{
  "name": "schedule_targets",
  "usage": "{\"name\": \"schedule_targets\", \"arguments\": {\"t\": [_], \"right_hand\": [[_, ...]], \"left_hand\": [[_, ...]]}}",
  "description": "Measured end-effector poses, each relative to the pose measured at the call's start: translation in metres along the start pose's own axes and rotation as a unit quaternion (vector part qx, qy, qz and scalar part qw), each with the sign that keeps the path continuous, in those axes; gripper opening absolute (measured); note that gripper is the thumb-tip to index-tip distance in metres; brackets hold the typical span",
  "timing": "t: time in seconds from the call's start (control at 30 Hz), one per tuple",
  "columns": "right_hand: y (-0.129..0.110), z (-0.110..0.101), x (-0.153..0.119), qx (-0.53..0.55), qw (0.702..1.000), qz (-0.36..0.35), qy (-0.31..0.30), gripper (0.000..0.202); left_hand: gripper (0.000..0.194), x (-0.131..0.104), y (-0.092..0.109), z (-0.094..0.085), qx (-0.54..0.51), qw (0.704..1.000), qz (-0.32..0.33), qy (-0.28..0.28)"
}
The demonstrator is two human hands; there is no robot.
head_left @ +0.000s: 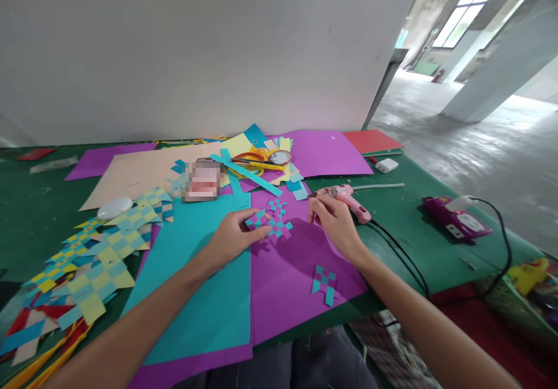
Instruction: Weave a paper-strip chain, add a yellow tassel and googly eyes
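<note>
My left hand pinches a small woven paper piece of purple and teal squares between thumb and fingers. Touching or overlapping it on the right is another woven piece, and a smaller one lies just behind. My right hand hovers over the purple sheet with its fingers curled together; whatever is in them, if anything, is hidden. Right behind those fingers a pink glue gun rests on the table. A separate purple-and-teal woven piece lies near the front edge.
A teal sheet lies under my left arm. Woven paper strips pile up at left. Scissors, tape and paper strips lie at the back. A purple power strip with cord sits right, above a green basket. A white panel stands behind.
</note>
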State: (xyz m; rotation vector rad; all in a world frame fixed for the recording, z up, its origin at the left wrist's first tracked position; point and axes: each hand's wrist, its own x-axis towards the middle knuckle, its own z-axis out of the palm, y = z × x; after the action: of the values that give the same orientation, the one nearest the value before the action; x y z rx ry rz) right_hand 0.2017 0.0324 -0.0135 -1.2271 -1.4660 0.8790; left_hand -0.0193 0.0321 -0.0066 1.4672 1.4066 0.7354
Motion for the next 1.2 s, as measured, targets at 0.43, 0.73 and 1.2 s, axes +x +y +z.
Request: {"name": "schedule_targets", "arguments": {"t": [0.43,0.73,1.2], "right_hand": [[0.002,-0.026,0.013,0.067,0.967,-0.06,0.237,0.019],[0.022,-0.056,0.017,-0.473,0.846,-0.037,0.243,0.026],[0.046,-0.073,0.013,-0.545,0.829,0.092,0.088,0.034]], "left_hand": [[0.02,0.018,-0.001,-0.017,-0.347,0.925,0.067,0.141],[0.025,0.01,-0.002,-0.01,-0.197,0.979,0.037,0.048],[0.04,0.003,0.001,-0.006,0.002,0.997,0.04,-0.062]]}}
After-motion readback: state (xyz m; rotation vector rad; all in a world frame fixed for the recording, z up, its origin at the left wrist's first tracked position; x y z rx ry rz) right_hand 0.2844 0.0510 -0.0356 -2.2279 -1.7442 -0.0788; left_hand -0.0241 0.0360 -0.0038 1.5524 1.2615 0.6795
